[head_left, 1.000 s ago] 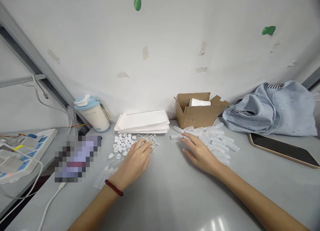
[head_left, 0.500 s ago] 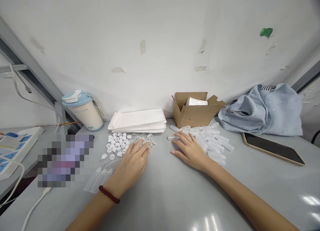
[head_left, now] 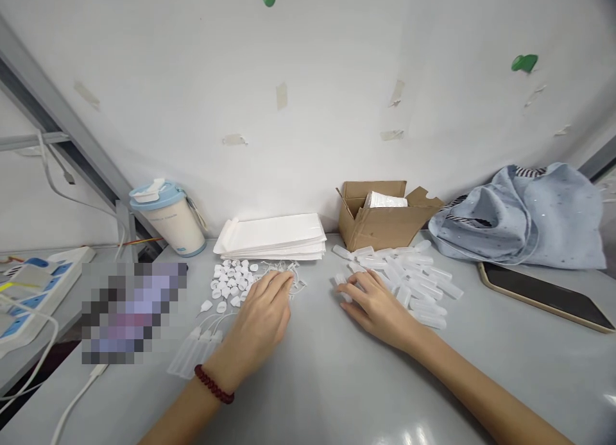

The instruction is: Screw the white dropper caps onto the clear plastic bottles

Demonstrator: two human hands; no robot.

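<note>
My left hand [head_left: 262, 317] lies flat on the grey table [head_left: 327, 381], fingers stretched out onto a tangle of thin white string loops [head_left: 293, 272]. It holds nothing. A red bead bracelet is on its wrist. Left of the fingers lies a patch of small white caps [head_left: 228, 279]. My right hand [head_left: 380, 310] rests at the near-left edge of a pile of clear plastic tubes [head_left: 423, 285]. Its fingers curl round one clear tube [head_left: 339, 280] at their tips.
A stack of white bags [head_left: 272, 236], a cardboard box [head_left: 380, 224] and a lidded cup [head_left: 171, 217] stand along the wall. Blue cloth [head_left: 520, 214] and a phone [head_left: 543, 294] lie right. A power strip [head_left: 33, 291] and several capped tubes [head_left: 192, 352] lie left.
My right hand has drawn back toward me, its fingers curling and dragging one clear tube out of the pile. The left hand has stayed on the strings. The view has shifted slightly.
</note>
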